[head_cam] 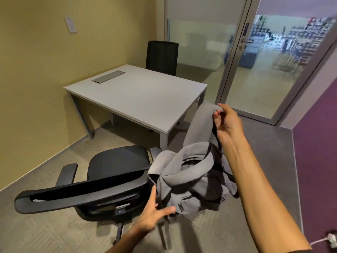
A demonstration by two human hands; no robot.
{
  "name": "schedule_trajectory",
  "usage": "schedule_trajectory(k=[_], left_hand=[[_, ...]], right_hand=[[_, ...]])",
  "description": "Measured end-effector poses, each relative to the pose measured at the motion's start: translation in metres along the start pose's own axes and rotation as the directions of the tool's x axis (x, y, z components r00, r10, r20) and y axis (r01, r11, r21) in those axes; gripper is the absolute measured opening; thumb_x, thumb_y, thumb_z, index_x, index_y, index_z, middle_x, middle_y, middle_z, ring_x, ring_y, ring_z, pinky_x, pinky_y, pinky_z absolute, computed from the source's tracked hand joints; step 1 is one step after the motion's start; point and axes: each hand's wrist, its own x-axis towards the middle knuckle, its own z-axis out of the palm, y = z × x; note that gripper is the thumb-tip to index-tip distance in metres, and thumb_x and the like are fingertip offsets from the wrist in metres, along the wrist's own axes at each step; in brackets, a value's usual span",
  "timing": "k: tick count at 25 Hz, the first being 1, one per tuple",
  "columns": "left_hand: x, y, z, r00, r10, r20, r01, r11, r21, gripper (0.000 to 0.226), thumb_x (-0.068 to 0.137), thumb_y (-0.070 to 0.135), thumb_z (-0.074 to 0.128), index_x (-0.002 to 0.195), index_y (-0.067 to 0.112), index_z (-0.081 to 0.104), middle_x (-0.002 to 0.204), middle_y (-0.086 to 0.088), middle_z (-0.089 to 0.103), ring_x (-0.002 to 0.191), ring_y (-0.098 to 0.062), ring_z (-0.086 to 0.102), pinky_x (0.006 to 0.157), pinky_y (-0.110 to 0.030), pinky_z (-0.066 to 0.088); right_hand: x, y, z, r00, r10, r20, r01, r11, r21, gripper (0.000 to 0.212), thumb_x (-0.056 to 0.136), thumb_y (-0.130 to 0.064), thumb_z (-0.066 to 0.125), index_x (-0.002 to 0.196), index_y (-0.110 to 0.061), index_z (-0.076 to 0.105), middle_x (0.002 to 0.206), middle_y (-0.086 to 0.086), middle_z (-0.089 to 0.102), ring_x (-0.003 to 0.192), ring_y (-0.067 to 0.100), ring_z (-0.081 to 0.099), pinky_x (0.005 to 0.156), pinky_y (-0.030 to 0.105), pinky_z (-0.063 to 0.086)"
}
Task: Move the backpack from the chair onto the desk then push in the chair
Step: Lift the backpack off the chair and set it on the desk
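Observation:
A grey backpack [193,178] hangs in the air to the right of a black office chair [113,172], off its seat. My right hand [226,123] grips the backpack's grey shoulder strap [202,121] and holds it up near the desk's right front corner. My left hand [155,214] touches the bag's lower left side from below, fingers spread against the fabric. The chair stands pulled out from the light grey desk [138,95], its backrest toward me and its seat bare.
A second black chair [162,57] stands at the desk's far side. A grey cable hatch [108,76] is set in the desk top. A yellow wall is on the left, a glass door [269,66] at the right, a purple wall [317,143] beside it.

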Motion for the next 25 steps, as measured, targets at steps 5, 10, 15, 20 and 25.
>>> schedule_trajectory(k=[5,10,15,20,25], left_hand=[[0.040,0.052,0.041,0.925,0.280,-0.256,-0.247,0.957,0.152,0.045,0.085,0.016,0.073,0.126,0.026,0.059,0.117,0.009,0.071,0.115,-0.011,0.064,0.099,-0.036,0.051],[0.077,0.122,0.077,0.848,0.281,-0.449,-0.336,0.941,-0.046,0.026,0.097,0.001,0.050,0.107,0.015,0.069,0.100,0.001,0.072,0.089,-0.004,0.068,0.072,-0.016,0.052],[0.109,0.183,0.095,0.808,0.251,-0.533,-0.382,0.912,-0.150,0.020,0.094,0.004,0.053,0.079,-0.001,0.065,0.082,-0.012,0.065,0.081,-0.021,0.056,0.071,-0.034,0.042],[0.118,0.246,0.085,0.797,0.280,-0.536,-0.427,0.888,-0.171,0.020,0.091,0.013,0.059,0.074,0.007,0.070,0.072,-0.003,0.072,0.071,-0.020,0.063,0.063,-0.026,0.050],[0.124,0.307,0.065,0.765,0.270,-0.585,-0.476,0.849,-0.231,0.017,0.088,0.018,0.062,0.073,0.011,0.067,0.073,-0.005,0.070,0.074,-0.024,0.064,0.064,-0.030,0.052]], right_hand=[[0.010,-0.057,0.009,0.991,-0.097,0.091,0.090,0.993,0.075,0.019,0.088,0.008,0.059,0.070,0.000,0.058,0.048,0.003,0.054,0.037,0.004,0.052,0.043,0.011,0.047],[0.040,-0.106,-0.009,0.981,-0.193,0.029,0.194,0.981,-0.021,0.027,0.088,0.006,0.058,0.064,-0.005,0.053,0.038,-0.002,0.049,0.032,0.002,0.047,0.038,0.011,0.041],[0.068,-0.119,-0.039,0.941,-0.334,0.058,0.334,0.885,-0.325,0.009,0.084,-0.002,0.063,0.088,-0.006,0.057,0.048,-0.003,0.052,0.044,0.009,0.046,0.040,0.019,0.039],[0.079,-0.120,-0.079,0.888,-0.193,0.418,0.457,0.490,-0.743,0.040,0.089,-0.062,0.051,0.084,-0.029,0.073,0.092,-0.003,0.070,0.096,0.019,0.062,0.087,0.036,0.046],[0.083,-0.096,-0.127,0.737,0.182,0.651,0.374,0.692,-0.617,0.096,0.048,-0.081,0.074,0.123,-0.025,0.054,0.105,-0.013,0.076,0.098,0.000,0.069,0.081,0.015,0.053]])
